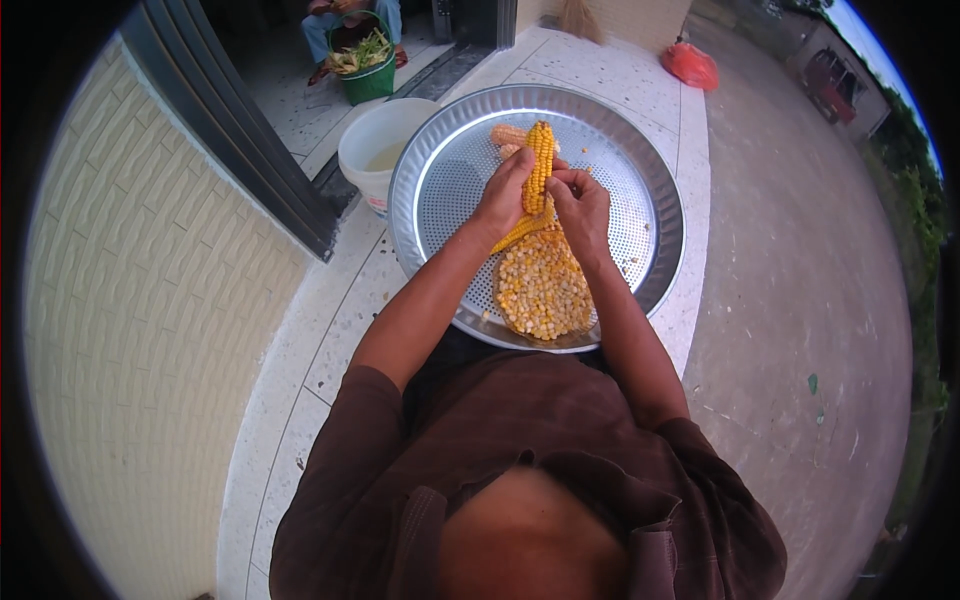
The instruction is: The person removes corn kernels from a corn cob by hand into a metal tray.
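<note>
My left hand [504, 196] grips a yellow corn cob with kernels [539, 161], held upright over a wide perforated metal tray [630, 187]. My right hand [583, 206] is at the cob's right side, its thumb and bent fingers against the kernels; whether it grips the cob I cannot tell. Below the hands, a heap of loose corn kernels [544, 289] fills a shallow round container in the tray's near part. Another yellow cob [516, 234] lies between this container and my left wrist, partly hidden. Behind the held cob lie stripped corn cobs [508, 136].
A white plastic bucket [367, 142] stands left of the tray. Beyond it, a seated person has a green basket [369, 82] of plant husks in front. A red plastic bag [688, 66] and a broom [579, 21] are farther back. A tiled wall [150, 300] rises at the left.
</note>
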A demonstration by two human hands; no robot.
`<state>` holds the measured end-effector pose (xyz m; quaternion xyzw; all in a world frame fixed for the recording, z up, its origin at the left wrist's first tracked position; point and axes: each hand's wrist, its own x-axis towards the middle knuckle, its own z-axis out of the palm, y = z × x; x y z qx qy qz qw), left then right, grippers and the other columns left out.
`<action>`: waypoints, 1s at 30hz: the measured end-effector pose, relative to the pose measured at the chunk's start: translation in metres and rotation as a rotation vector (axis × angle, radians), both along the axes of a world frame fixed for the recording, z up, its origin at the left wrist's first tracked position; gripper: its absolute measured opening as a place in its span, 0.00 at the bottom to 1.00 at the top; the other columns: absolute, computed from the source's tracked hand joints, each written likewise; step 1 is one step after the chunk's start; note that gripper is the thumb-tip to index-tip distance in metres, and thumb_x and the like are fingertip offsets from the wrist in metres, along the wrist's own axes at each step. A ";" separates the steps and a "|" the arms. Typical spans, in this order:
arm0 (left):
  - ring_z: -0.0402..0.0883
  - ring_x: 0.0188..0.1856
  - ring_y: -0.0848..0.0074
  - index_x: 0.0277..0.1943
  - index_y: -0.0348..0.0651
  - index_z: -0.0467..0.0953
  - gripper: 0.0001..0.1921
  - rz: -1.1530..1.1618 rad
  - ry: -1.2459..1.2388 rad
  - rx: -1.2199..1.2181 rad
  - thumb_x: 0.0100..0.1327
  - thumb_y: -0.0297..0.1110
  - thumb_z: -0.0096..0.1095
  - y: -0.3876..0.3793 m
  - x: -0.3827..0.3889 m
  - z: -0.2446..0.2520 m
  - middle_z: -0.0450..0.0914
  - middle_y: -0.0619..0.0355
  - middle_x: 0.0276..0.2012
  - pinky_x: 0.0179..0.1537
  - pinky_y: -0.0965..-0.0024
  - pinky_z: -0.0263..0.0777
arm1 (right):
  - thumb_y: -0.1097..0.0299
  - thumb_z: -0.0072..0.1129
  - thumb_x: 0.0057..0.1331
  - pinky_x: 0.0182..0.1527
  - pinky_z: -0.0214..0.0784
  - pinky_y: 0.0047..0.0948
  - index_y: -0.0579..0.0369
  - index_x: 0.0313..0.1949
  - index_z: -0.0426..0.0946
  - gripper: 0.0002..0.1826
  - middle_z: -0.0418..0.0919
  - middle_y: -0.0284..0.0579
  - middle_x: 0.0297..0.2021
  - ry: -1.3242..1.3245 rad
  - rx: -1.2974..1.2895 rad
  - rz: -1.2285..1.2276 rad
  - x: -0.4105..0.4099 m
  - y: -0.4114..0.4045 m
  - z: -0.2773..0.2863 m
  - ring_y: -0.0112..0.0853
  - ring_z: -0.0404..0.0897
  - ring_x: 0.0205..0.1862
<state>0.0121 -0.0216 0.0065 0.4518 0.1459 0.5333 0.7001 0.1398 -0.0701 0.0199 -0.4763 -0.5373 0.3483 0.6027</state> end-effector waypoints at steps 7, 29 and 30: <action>0.77 0.59 0.66 0.66 0.31 0.64 0.26 -0.058 -0.010 -0.052 0.82 0.47 0.33 0.000 -0.003 0.002 0.75 0.47 0.56 0.64 0.63 0.71 | 0.75 0.60 0.69 0.48 0.77 0.26 0.70 0.44 0.77 0.09 0.84 0.48 0.42 -0.066 0.064 -0.011 -0.001 -0.001 -0.005 0.28 0.83 0.43; 0.81 0.54 0.63 0.59 0.29 0.68 0.26 -0.015 -0.005 -0.014 0.80 0.50 0.42 0.001 0.000 0.000 0.78 0.44 0.52 0.60 0.61 0.75 | 0.76 0.60 0.68 0.43 0.77 0.25 0.68 0.41 0.77 0.06 0.85 0.47 0.39 0.045 -0.071 -0.001 0.006 0.005 -0.007 0.28 0.83 0.40; 0.81 0.54 0.63 0.60 0.29 0.68 0.26 -0.016 -0.035 -0.021 0.79 0.50 0.42 0.002 0.000 -0.001 0.78 0.44 0.52 0.61 0.61 0.75 | 0.75 0.60 0.68 0.40 0.76 0.23 0.68 0.41 0.78 0.07 0.84 0.44 0.36 0.066 -0.111 -0.010 0.009 0.006 -0.009 0.26 0.82 0.36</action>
